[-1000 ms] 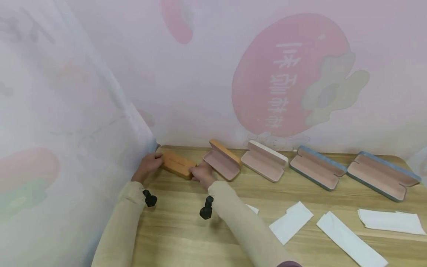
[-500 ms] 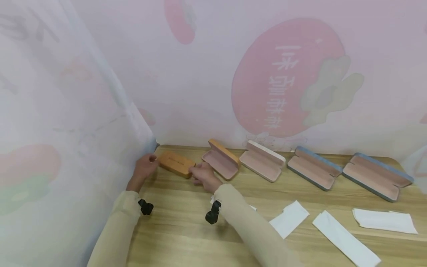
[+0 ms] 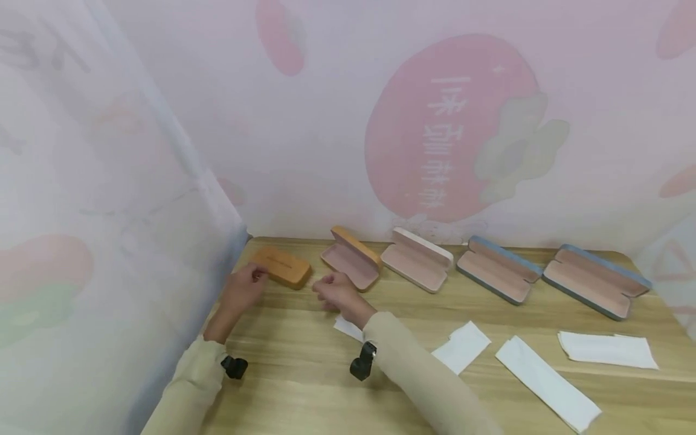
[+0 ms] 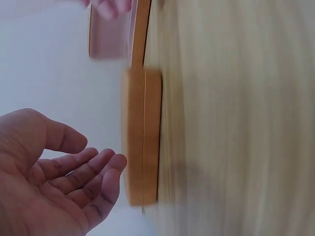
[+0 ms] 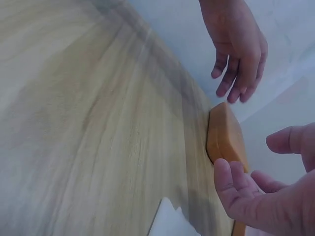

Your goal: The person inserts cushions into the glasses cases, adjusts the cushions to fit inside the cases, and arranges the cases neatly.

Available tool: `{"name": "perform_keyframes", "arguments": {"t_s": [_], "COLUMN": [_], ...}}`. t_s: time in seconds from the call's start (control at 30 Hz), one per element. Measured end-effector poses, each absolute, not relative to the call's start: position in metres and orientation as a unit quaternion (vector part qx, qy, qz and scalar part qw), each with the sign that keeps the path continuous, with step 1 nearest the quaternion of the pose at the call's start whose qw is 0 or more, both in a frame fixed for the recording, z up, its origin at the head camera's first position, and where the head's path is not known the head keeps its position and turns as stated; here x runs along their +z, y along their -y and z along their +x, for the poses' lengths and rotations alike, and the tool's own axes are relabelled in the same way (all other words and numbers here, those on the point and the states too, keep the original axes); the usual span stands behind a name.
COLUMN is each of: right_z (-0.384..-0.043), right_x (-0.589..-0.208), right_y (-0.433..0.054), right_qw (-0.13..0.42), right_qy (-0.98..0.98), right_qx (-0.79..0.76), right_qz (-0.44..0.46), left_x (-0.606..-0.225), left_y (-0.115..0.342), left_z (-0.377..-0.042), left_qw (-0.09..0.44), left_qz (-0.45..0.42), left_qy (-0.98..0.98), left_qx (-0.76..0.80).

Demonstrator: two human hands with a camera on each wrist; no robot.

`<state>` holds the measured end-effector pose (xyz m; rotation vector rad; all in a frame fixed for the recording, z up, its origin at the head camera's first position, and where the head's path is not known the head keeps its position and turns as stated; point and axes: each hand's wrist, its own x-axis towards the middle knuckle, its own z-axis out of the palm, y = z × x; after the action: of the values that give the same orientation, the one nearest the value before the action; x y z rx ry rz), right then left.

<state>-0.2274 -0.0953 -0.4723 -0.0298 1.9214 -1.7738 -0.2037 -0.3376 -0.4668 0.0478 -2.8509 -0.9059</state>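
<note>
A closed orange glasses case [image 3: 281, 267] lies flat at the back left of the table, with small lettering on its lid. My left hand [image 3: 244, 290] hovers at its near left side; in the left wrist view the loosely bent fingers [image 4: 106, 184] hold nothing. Just right of the case is my right hand [image 3: 338, 293], held in the air in front of a second orange glasses case [image 3: 352, 264] that stands with its lid up. The right wrist view shows that hand's thumb [image 5: 285, 140] apart from its bent fingers, with nothing between them.
Along the back, a white glasses case [image 3: 415, 266] and two blue ones, a nearer [image 3: 495, 276] and a farther right [image 3: 587, 287], stand with lids raised. Folded white cloths [image 3: 548, 383] lie in front. A wall sheet borders the table [image 3: 293, 374] at left and back.
Both hands have let go of the closed orange case and drawn back toward the person, the left first, then the right. The case stays in its place.
</note>
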Motion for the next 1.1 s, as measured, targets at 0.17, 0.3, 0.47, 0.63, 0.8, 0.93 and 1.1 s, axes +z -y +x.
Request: {"name": "perform_keyframes", "arguments": {"t_s": [0.17,0.3,0.47,0.63,0.8,0.93,1.1], "right_z": [-0.219,-0.216,-0.215,-0.214,-0.212,-0.205,-0.194], "right_x": [-0.466,-0.461,-0.457,-0.455,-0.458,-0.462,-0.465], "right_y": [0.08,0.067,0.049,0.027,0.001,-0.02,-0.04], "right_qw": [0.259,0.257,0.243,0.235,0.229,0.217,0.213], "right_qy": [-0.716,-0.722,-0.734,-0.748,-0.766,-0.784,-0.804], "right_qx": [-0.647,-0.64,-0.632,-0.619,-0.599,-0.581,-0.555], "right_qz": [-0.033,-0.05,-0.057,-0.048,-0.031,-0.019,-0.011], "left_x": [-0.471,-0.474,-0.475,-0.476,-0.481,-0.484,-0.488], "left_y": [0.309,0.291,0.271,0.256,0.246,0.24,0.235], "left_z": [-0.193,-0.19,-0.19,-0.192,-0.193,-0.19,-0.188], "left_qw": [0.06,0.049,0.038,0.036,0.035,0.021,0.01], "left_qz": [-0.017,-0.035,-0.056,-0.066,-0.085,-0.088,-0.09], "left_qy": [0.945,0.942,0.944,0.948,0.951,0.949,0.949], "left_qx": [-0.322,-0.331,-0.323,-0.31,-0.295,-0.302,-0.302]}}
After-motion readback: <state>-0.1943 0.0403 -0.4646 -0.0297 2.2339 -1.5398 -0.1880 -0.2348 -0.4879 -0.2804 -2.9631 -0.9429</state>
